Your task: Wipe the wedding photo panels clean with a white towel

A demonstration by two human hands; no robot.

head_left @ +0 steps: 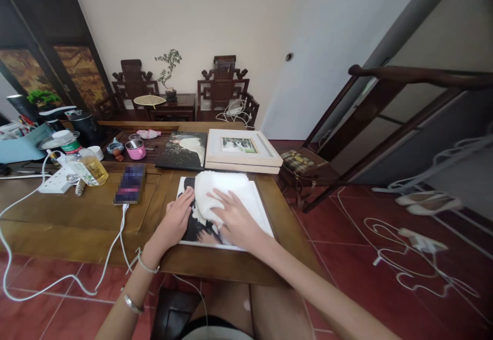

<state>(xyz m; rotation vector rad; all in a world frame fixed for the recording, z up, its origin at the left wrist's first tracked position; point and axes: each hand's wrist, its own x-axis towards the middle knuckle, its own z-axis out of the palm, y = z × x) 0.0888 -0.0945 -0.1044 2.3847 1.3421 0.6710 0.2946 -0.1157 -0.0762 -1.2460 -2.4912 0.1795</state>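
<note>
White cloth (219, 181) over half-hidden picture (189, 233)

1. No word, brand or number can be read with certainty.
2. On the green label (72, 147) near the white cap (62, 135), pale marks can be seen but are too small to be made out.
3. On the pale label (87, 173) by the amber liquid (99, 169), any print is blurred.
4. The phone (130, 186) is pixelated, so nothing can be read there.

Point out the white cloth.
In the head view, just below centre, the white cloth lies under the right hand, on the white-edged picture, right of the left hand.
</note>
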